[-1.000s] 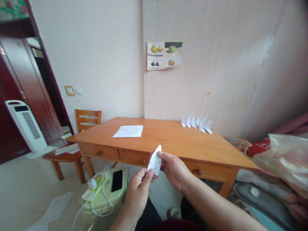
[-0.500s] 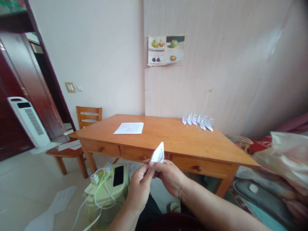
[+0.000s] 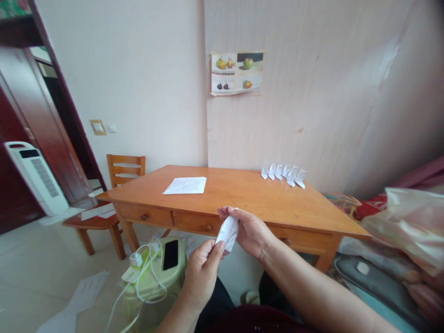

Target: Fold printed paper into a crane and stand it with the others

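Note:
A small folded paper [image 3: 229, 231], white with printed marks, is held in front of the table's near edge. My left hand [image 3: 204, 263] pinches its lower left end between thumb and fingers. Around the upper right end curls my right hand [image 3: 251, 231], its thumb and fingers closed on the top of the paper. At the back right of the wooden table [image 3: 229, 194] stand several folded white paper pieces [image 3: 278, 172] in a cluster. A stack of printed sheets [image 3: 185, 185] lies on the table's left half.
Left of my legs is a light green stool-like box [image 3: 173, 282] with a phone [image 3: 170, 254] and white charging cables on it. A wooden chair [image 3: 126, 171] stands at left. Papers [image 3: 85, 293] lie on the floor. Bags [image 3: 412, 226] are piled at right.
My right hand has moved up from the paper's lower part to its top end. The paper has tipped and come lower, while my left hand still grips it.

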The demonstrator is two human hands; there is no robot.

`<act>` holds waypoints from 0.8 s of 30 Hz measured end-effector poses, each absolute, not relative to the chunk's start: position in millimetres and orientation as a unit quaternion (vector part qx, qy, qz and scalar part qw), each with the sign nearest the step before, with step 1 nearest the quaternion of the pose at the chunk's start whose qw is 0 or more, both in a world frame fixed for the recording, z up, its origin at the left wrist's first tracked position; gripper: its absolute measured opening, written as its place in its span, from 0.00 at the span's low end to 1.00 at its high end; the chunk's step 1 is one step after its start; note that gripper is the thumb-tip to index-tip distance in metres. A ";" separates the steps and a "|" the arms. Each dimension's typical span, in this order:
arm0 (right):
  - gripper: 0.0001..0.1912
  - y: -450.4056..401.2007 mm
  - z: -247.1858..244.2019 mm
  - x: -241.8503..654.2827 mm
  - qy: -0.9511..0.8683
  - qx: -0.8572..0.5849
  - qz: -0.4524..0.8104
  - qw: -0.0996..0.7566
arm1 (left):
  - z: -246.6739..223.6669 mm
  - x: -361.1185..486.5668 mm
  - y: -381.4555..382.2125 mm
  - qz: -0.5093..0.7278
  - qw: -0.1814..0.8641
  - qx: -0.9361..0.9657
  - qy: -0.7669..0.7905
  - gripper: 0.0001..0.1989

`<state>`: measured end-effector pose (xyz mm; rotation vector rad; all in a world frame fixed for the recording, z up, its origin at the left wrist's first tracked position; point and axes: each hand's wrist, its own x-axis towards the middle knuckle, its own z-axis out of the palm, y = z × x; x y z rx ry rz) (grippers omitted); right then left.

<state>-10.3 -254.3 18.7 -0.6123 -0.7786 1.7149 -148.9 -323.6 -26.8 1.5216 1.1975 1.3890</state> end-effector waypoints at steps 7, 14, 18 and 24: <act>0.12 -239.9 26.1 -3.8 -0.344 -0.268 0.692 0.575 | -24.6 -162.4 -324.3 0.573 0.349 0.547 0.500 0.22; 0.17 -281.7 -3.3 -47.7 -0.486 -0.246 0.698 0.465 | -18.0 -167.9 -322.0 0.626 0.336 0.508 0.487 0.23; 0.16 -287.4 -6.0 -58.6 -0.463 -0.231 0.709 0.479 | -10.7 -165.4 -324.4 0.634 0.340 0.516 0.465 0.22; 0.13 -278.2 9.3 -56.1 -0.382 -0.217 0.752 0.492 | -5.4 -168.6 -324.8 0.617 0.315 0.542 0.476 0.21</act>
